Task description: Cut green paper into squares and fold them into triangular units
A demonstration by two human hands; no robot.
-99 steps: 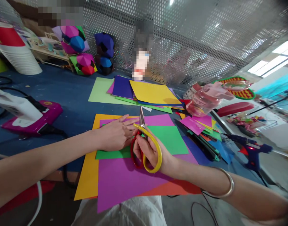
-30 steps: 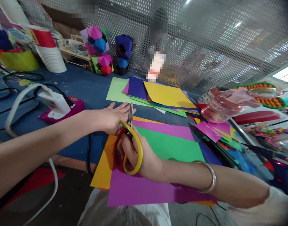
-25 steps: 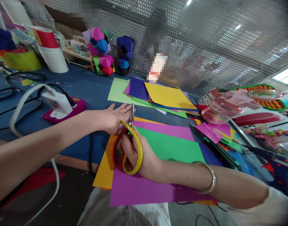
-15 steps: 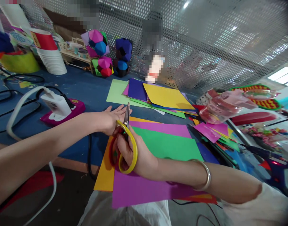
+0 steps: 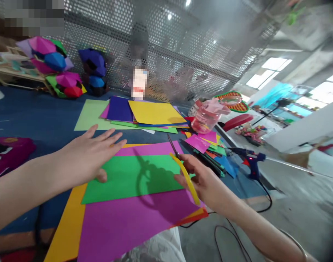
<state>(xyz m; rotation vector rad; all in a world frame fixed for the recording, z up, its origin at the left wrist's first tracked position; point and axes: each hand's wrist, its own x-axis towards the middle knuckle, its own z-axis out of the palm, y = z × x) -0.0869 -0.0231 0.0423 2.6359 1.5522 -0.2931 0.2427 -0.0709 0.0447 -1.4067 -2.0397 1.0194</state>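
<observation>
My left hand (image 5: 92, 153) is spread with its palm down over the left part of the green sheet (image 5: 123, 182); nothing is in it. At the right end of the sheets, my right hand (image 5: 199, 178) is closed on scissors with yellow handles (image 5: 187, 178), their blades pointing up and away. The scissors cast a shadow on the green sheet. Under the green sheet lie a purple sheet (image 5: 123, 225) and an orange sheet (image 5: 65, 225). A stack of coloured sheets topped by a yellow one (image 5: 158, 112) lies farther back.
Folded paper balls (image 5: 68, 83) stand at the back left. A pink transparent jug (image 5: 207, 116), paper scraps (image 5: 199, 143), dark cutters (image 5: 212, 163) and a glue gun (image 5: 252, 160) with a cord are on the right. A magenta power strip (image 5: 16, 153) lies at the left.
The view has swung to the right. My right hand has moved right with the scissors, away from my left hand. My left hand now hovers or rests near the green sheet's left part.
</observation>
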